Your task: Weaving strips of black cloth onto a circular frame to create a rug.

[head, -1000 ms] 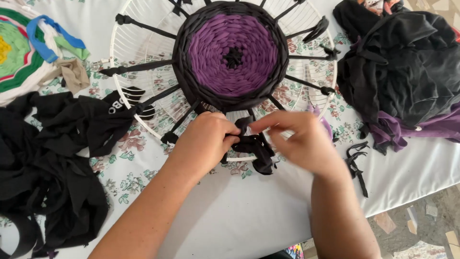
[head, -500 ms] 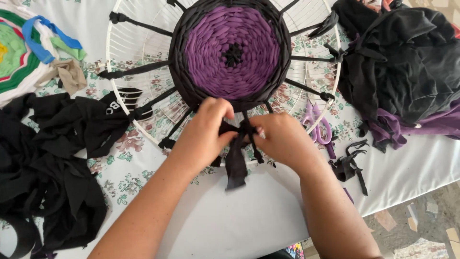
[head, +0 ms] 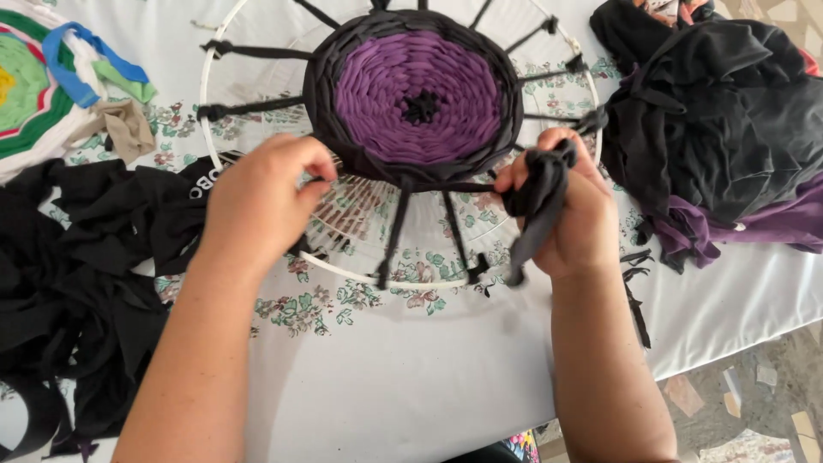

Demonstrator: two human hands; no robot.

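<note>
Both forearms are bare to the frame's edge (no sleeves, rings or watch showing).

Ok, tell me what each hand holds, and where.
Right hand grips a black fabric strip by its bunched loose end; left hand pinches its other stretch beside the woven disc.

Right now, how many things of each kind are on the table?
Round white weaving hoop with purple and black woven disc: 1
Green and white woven round piece: 1
Piles of dark cloth: 2
Total: 4
</note>
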